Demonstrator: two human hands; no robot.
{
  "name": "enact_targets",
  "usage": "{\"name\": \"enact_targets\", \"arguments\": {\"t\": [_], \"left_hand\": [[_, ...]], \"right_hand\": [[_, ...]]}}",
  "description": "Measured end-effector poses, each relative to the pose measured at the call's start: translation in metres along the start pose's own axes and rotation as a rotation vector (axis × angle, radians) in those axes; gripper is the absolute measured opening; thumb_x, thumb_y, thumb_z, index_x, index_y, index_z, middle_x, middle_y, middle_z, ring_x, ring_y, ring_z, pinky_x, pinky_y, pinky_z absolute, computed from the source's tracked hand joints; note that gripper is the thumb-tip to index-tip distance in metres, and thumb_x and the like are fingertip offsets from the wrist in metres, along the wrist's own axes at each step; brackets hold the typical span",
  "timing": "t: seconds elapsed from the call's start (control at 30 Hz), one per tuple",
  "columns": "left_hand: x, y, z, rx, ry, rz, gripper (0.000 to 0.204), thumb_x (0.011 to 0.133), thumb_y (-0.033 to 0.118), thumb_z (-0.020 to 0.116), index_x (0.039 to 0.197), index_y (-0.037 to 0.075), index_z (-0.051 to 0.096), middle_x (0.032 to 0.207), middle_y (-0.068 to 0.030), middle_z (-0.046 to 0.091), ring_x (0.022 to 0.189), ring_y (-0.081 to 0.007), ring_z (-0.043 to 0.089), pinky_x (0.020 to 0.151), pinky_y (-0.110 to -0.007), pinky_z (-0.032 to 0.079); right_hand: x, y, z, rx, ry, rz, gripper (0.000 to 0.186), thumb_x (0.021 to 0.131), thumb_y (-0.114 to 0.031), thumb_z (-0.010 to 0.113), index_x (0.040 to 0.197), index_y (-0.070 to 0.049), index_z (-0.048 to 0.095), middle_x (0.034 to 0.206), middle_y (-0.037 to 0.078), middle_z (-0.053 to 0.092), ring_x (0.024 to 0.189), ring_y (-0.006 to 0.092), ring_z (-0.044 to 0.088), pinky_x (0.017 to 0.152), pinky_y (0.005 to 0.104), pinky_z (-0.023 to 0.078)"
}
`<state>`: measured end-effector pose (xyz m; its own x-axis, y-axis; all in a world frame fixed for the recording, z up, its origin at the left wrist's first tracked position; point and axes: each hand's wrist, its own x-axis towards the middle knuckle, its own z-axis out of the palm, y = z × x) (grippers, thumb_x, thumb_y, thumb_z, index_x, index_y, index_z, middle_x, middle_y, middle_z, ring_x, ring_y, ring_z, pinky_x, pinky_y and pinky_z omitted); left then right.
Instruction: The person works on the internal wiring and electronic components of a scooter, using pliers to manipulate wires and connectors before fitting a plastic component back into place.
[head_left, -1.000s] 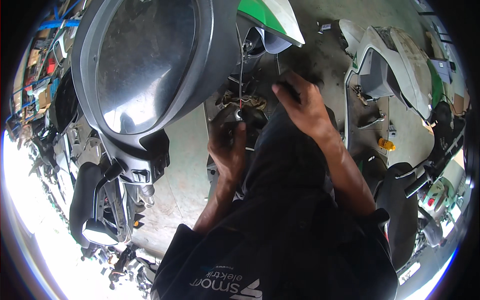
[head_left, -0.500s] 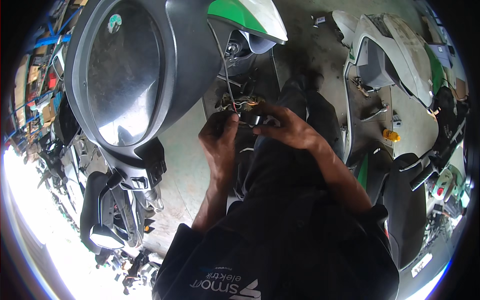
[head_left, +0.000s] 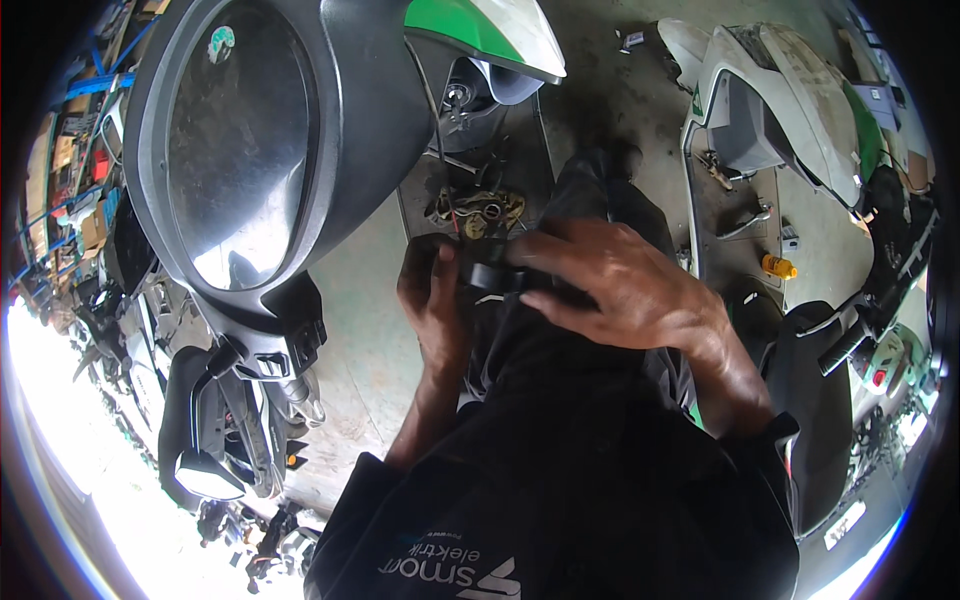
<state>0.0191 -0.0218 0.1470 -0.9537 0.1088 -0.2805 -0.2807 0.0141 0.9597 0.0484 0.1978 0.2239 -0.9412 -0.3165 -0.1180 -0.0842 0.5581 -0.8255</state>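
Observation:
My left hand (head_left: 430, 300) is pinched around the lower end of a thin wire (head_left: 431, 105), reddish near my thumb, which hangs from the front of the scooter (head_left: 360, 120). My right hand (head_left: 610, 290), beside it, grips a roll of black tape (head_left: 492, 278) with fingers and thumb; the motion blurs some fingertips. Just beyond my hands a yellowish-brown bundle (head_left: 478, 210), perhaps wiring, lies on the dark footboard. A green and white panel (head_left: 480, 30) juts out above it.
My dark-clothed legs are below my hands. A second, white scooter body (head_left: 790, 100) stands at right, near a yellow bottle (head_left: 778, 266) and a black seat (head_left: 815, 420). A mirror (head_left: 208, 474) is at lower left. Shelves of boxes (head_left: 95, 220) line the far left.
My right hand has swung down and left to join my left hand, bringing the black roll into sight, then drawn slightly back toward me. The scene has shifted slightly as my head moved.

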Motion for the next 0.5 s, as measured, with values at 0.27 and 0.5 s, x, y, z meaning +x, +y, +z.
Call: {"name": "enact_targets", "arguments": {"t": [0.27,0.5], "left_hand": [[-0.033,-0.059,-0.015,0.18,0.233,0.343,0.048,0.088,0.03,0.075,0.113,-0.007,0.056,0.1,-0.0112,0.065,0.092,-0.0171,0.06,0.08,-0.032,0.049],[-0.013,-0.024,0.005,0.185,0.148,0.226,0.044,0.092,0.03,0.07,0.107,-0.01,0.061,0.095,-0.0082,0.068,0.092,-0.0132,0.058,0.081,-0.031,0.048]], "right_hand": [[0.082,-0.05,0.022,-0.179,-0.019,-0.203,0.017,0.086,-0.017,0.071,0.094,-0.002,0.067,0.071,0.014,0.069,0.067,0.0282,0.072,0.064,0.0415,0.058],[0.114,-0.019,0.059,-0.413,0.053,-0.149,0.011,0.075,-0.009,0.071,0.083,-0.001,0.072,0.077,0.018,0.072,0.074,0.0313,0.075,0.064,0.042,0.06]]}}
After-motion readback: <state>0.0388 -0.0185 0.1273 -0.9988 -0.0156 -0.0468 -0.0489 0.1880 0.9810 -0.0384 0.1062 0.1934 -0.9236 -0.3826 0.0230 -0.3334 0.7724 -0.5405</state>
